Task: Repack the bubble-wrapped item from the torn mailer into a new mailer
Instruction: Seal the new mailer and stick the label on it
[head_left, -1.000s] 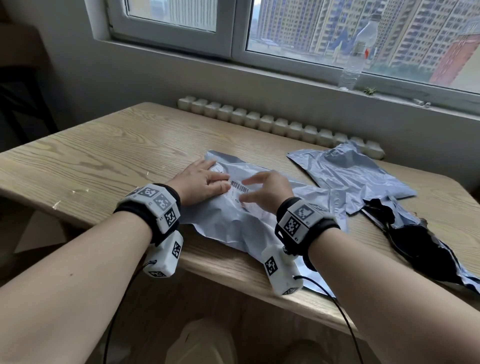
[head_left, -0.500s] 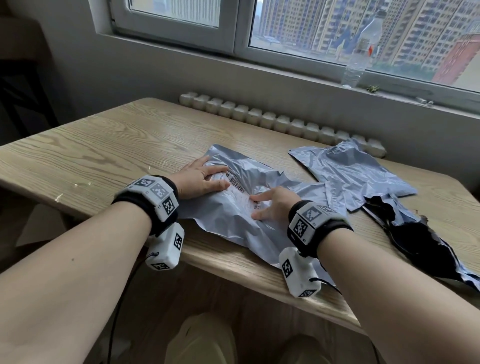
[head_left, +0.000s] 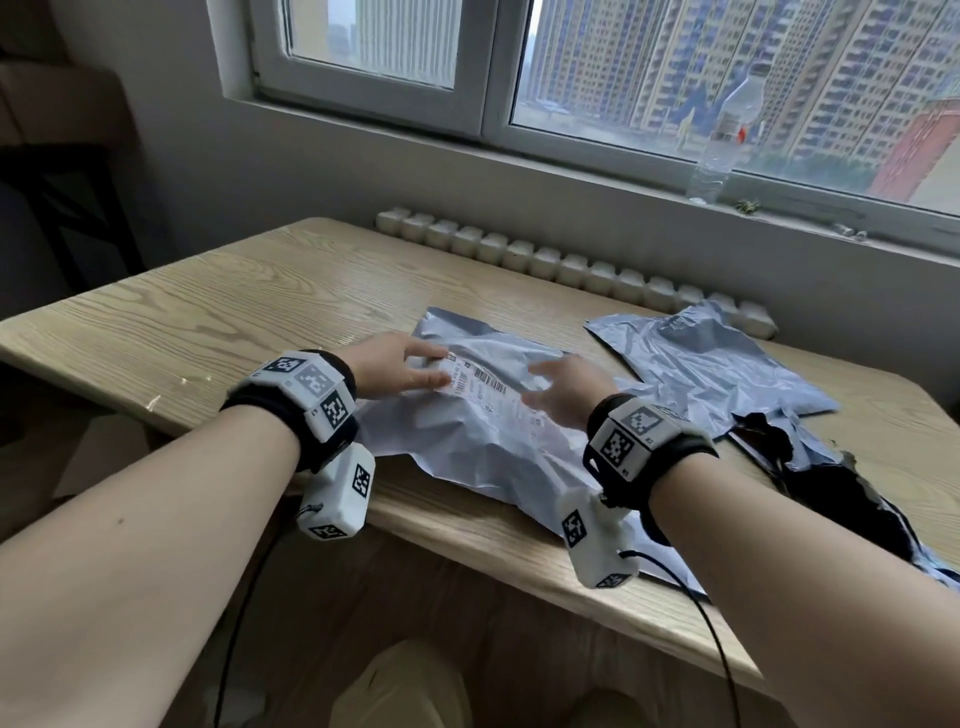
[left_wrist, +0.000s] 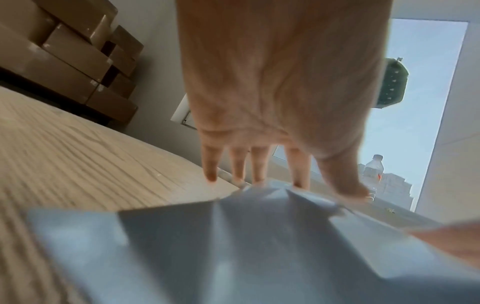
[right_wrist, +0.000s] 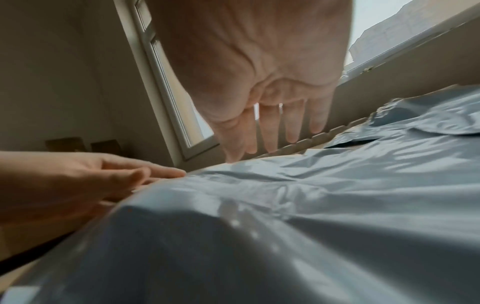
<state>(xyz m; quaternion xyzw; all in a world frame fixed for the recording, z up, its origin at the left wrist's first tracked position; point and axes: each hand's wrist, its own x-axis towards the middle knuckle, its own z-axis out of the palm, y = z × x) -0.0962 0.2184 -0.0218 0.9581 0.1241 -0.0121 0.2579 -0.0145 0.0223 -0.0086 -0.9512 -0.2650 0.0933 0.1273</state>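
Observation:
A wrinkled grey mailer (head_left: 467, 447) with a white shipping label (head_left: 483, 395) lies bulging at the table's front middle; what it holds is hidden. My left hand (head_left: 405, 371) rests flat on the label's left end, fingers straight (left_wrist: 259, 164). My right hand (head_left: 561, 395) is spread over the mailer's right part, fingers straight and just above or brushing the plastic (right_wrist: 337, 195). A flat grey mailer (head_left: 717, 364) lies at the back right. The torn mailer (head_left: 841, 488), with its black inside showing, lies at the right edge.
The wooden table (head_left: 208, 312) stands against a wall under a window. A row of white radiator fins (head_left: 545, 260) lines its far edge. A clear bottle (head_left: 727, 140) stands on the sill. Brown boxes (left_wrist: 64, 51) are stacked to the left.
My right hand has slid rightward over the label, away from the left hand, and now looks blurred. The left hand has stayed on the label's left end.

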